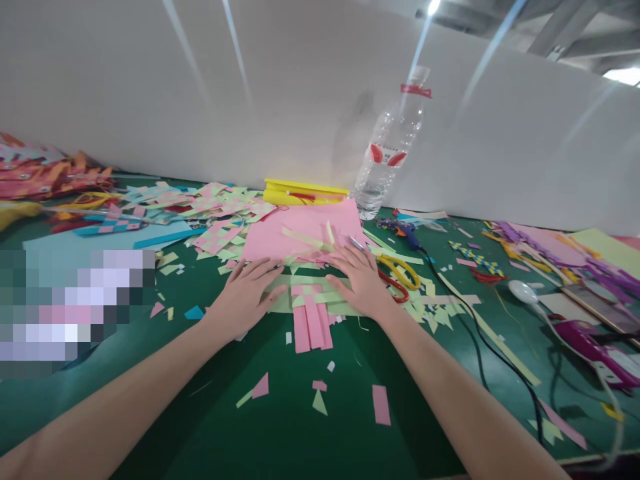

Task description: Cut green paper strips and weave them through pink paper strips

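Between my hands lies a small weave of pink paper strips [311,327] crossed by light green paper strips [277,303]. My left hand [250,290] rests at the weave's left side, fingers spread over the green strips. On the other side my right hand [359,277] lies flat with its fingers apart, its fingertips by the lower edge of a pink paper sheet [300,227]. A thin shiny object [356,243] shows by the right fingers; its kind I cannot make out. Scissors with yellow and red handles [403,272] lie beside that hand, partly hidden.
A clear plastic bottle [383,160] leans against the white partition [225,100]. Woven paper pieces [215,200] heap at the back left. To the right are a blue glue gun [407,233] with a black cable and a purple device [590,350]. Paper scraps dot the green table [210,427].
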A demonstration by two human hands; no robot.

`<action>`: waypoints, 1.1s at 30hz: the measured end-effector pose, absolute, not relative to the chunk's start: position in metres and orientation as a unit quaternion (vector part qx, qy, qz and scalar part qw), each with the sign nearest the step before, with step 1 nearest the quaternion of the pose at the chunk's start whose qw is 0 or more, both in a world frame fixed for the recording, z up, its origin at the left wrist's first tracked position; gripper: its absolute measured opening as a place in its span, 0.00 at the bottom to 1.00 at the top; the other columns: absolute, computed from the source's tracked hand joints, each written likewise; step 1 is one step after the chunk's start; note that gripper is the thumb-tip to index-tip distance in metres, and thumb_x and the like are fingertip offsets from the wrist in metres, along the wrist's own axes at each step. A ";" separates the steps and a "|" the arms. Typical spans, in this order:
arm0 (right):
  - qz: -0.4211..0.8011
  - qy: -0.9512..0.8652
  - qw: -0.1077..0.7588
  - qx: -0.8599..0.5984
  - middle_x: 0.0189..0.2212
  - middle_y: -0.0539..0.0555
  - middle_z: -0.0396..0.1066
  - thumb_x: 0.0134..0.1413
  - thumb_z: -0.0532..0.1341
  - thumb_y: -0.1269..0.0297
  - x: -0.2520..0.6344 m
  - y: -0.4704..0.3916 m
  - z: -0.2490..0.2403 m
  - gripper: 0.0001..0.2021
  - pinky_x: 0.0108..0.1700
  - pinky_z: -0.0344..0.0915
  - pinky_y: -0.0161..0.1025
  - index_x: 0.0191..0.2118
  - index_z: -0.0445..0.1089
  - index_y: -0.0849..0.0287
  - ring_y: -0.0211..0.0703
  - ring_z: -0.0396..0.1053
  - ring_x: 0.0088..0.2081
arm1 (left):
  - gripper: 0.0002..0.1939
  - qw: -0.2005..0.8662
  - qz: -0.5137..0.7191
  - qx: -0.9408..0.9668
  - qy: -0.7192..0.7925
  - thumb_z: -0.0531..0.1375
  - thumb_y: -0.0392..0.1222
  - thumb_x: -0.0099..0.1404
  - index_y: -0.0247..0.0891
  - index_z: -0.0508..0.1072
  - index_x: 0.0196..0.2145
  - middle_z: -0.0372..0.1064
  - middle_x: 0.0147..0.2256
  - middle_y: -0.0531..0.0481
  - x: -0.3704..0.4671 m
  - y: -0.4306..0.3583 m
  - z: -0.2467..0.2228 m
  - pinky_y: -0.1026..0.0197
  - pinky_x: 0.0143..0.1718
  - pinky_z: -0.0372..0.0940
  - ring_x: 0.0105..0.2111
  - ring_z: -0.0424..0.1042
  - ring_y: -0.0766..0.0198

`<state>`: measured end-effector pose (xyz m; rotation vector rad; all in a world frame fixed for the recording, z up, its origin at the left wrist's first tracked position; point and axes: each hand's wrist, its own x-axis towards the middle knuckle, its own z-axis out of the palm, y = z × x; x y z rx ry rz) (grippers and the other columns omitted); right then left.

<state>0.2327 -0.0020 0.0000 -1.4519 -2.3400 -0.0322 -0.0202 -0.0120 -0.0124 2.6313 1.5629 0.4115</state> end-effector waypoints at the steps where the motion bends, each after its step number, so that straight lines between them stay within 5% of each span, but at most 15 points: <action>1: -0.012 -0.833 0.189 -0.519 0.60 0.54 0.57 0.61 0.45 0.50 0.232 -0.001 -0.001 0.23 0.63 0.37 0.57 0.54 0.63 0.55 0.50 0.48 0.62 | 0.26 0.027 0.132 0.853 0.504 0.41 0.55 0.69 0.41 0.59 0.59 0.53 0.61 0.50 -0.020 -0.012 -0.012 0.44 0.61 0.41 0.62 0.48 0.56; 14: -0.004 -0.828 0.186 -0.529 0.59 0.55 0.58 0.62 0.44 0.50 0.230 0.004 -0.003 0.25 0.64 0.36 0.56 0.59 0.57 0.58 0.49 0.48 0.62 | 0.25 0.077 0.169 0.853 0.488 0.44 0.55 0.68 0.41 0.60 0.57 0.58 0.58 0.47 -0.019 -0.012 -0.007 0.43 0.60 0.42 0.59 0.52 0.55; 26: -0.029 -0.806 0.254 -0.533 0.59 0.60 0.56 0.61 0.46 0.52 0.230 0.001 -0.006 0.25 0.62 0.42 0.55 0.57 0.58 0.62 0.50 0.50 0.62 | 0.08 0.004 0.362 0.834 0.416 0.54 0.44 0.65 0.41 0.71 0.36 0.73 0.38 0.49 -0.022 -0.016 0.001 0.49 0.55 0.52 0.41 0.70 0.60; 33: -0.038 -0.846 0.286 -0.449 0.47 0.56 0.70 0.59 0.50 0.65 0.219 -0.014 0.005 0.16 0.63 0.37 0.53 0.53 0.61 0.60 0.45 0.64 0.52 | 0.09 0.004 0.427 0.782 0.454 0.57 0.49 0.62 0.41 0.68 0.32 0.72 0.29 0.52 -0.023 -0.022 0.009 0.55 0.42 0.64 0.32 0.71 0.60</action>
